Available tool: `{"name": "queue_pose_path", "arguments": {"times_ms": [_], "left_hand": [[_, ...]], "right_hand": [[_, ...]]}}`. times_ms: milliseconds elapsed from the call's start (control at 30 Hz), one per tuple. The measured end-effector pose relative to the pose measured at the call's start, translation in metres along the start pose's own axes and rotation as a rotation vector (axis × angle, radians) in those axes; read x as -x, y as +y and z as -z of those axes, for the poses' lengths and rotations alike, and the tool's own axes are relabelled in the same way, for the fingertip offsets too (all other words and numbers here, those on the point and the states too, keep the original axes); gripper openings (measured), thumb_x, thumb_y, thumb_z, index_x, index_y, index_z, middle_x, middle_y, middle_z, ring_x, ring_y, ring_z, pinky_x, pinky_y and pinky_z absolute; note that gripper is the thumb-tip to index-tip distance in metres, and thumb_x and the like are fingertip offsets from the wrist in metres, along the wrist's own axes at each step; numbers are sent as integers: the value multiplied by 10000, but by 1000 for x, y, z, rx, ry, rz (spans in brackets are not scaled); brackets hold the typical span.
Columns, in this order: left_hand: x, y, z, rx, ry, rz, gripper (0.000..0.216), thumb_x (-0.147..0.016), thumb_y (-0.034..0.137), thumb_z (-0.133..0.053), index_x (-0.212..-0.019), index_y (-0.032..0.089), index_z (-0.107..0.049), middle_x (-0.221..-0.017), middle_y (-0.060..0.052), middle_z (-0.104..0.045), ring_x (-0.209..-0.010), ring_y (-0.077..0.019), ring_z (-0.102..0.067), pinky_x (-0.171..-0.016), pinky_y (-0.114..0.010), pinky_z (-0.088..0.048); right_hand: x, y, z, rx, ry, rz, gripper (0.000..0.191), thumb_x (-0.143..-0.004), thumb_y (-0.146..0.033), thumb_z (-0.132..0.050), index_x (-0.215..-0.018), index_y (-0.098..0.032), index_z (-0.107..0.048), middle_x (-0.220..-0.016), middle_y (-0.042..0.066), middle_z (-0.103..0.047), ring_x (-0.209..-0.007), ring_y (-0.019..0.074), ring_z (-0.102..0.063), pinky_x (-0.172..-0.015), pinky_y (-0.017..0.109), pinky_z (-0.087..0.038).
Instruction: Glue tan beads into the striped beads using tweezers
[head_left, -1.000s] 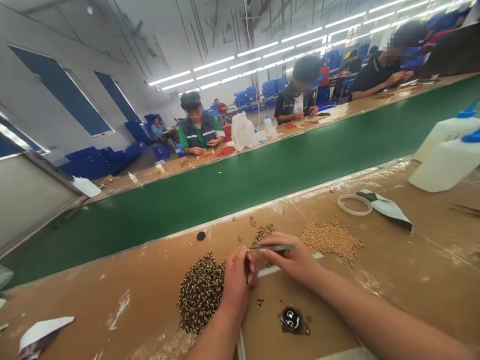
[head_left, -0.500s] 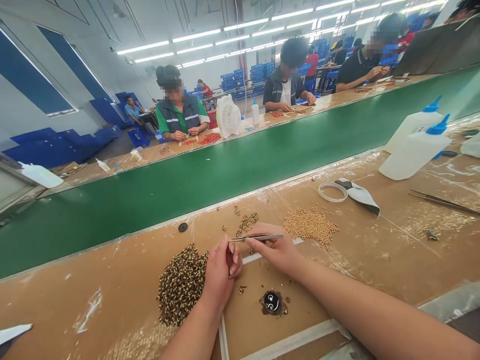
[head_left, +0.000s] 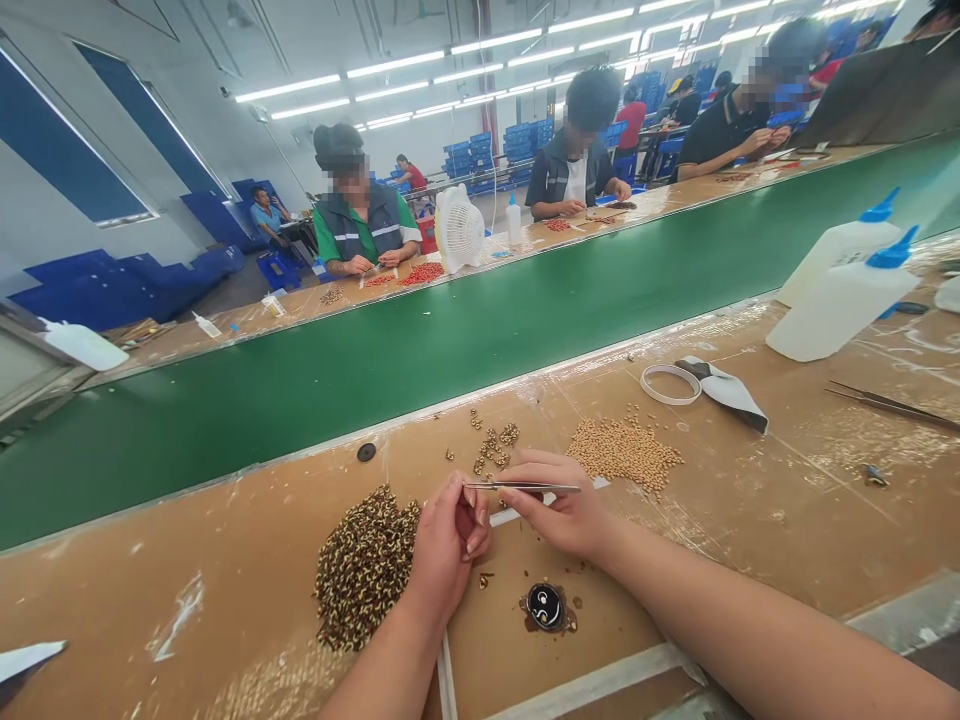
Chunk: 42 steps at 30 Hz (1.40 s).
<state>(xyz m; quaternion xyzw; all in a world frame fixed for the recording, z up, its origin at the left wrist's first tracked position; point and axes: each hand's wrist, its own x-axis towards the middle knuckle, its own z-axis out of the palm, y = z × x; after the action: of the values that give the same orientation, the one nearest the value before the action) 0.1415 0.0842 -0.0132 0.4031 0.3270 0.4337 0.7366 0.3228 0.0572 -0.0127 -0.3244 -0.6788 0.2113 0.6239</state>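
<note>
In the head view my right hand (head_left: 559, 500) grips metal tweezers (head_left: 536, 487), held nearly level with their tips pointing left. Those tips meet the fingertips of my left hand (head_left: 451, 530), which is closed in a pinch; whatever sits in the pinch is too small to make out. Left of my left hand lies a heap of small black-and-gold pieces (head_left: 364, 575). Beyond my hands are several loose gold-and-dark pieces (head_left: 495, 448) and a spread of tan beads (head_left: 624, 450). Below my right hand stands a small round pot of dark glossy liquid (head_left: 545, 606), with brown spots around it.
A green conveyor belt (head_left: 390, 355) runs past the bench's far side. To the right are white squeeze bottles (head_left: 836, 305), a tape ring (head_left: 671, 384) and other tweezers (head_left: 892, 400). A black disc (head_left: 366, 452) lies near the belt. Co-workers sit across it, beside a white fan (head_left: 459, 230).
The tweezers in my right hand have turned a little, lying more level, with their tips still at my left fingertips. The view has shifted slightly.
</note>
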Motion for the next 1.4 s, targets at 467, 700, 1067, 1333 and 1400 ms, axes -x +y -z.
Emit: {"name": "queue_pose_path", "arguments": {"times_ms": [467, 700, 1067, 1333, 1400], "left_hand": [[0, 1, 4, 154, -233, 62, 312, -1060, 429, -616, -875, 218, -478, -725, 58, -520, -415, -52, -311, -387, -139, -270], [6, 1, 5, 190, -359, 136, 338, -1068, 438, -606, -860, 218, -455, -697, 65, -433, -446, -55, -254, -408, -126, -288], [6, 3, 3, 181, -371, 165, 342, -1056, 434, -619, -848, 211, -466, -706, 67, -382, -465, -53, -229, -397, -111, -257], [6, 0, 3, 151, -353, 160, 352, -1040, 442, -649, -851, 210, -463, -705, 71, -378, -464, -48, -228, -395, -108, -238], [6, 1, 2, 136, -347, 158, 362, -1030, 457, -660, -852, 211, -462, -700, 74, -374, -460, -47, -229, -394, -109, -230]], "right_hand": [[-4, 5, 5, -296, 59, -361, 351, -1012, -473, -737, -833, -173, -770, -659, -16, -562, -550, 112, -481, -525, 262, -362], [-6, 16, 11, -429, -59, -378, 299, -979, -450, -782, -882, -168, -801, -665, -17, -580, -550, 99, -509, -517, 239, -388], [-11, 14, 22, -386, -131, -315, 233, -991, -378, -778, -899, -167, -814, -693, -5, -615, -569, 97, -520, -511, 238, -398], [-12, 15, 29, -250, -189, -247, 241, -1003, -374, -761, -906, -160, -814, -714, 6, -631, -599, 109, -545, -536, 257, -395], [-12, 14, 29, -237, -189, -254, 243, -1000, -367, -759, -872, -165, -801, -711, 5, -628, -598, 109, -541, -538, 263, -390]]}}
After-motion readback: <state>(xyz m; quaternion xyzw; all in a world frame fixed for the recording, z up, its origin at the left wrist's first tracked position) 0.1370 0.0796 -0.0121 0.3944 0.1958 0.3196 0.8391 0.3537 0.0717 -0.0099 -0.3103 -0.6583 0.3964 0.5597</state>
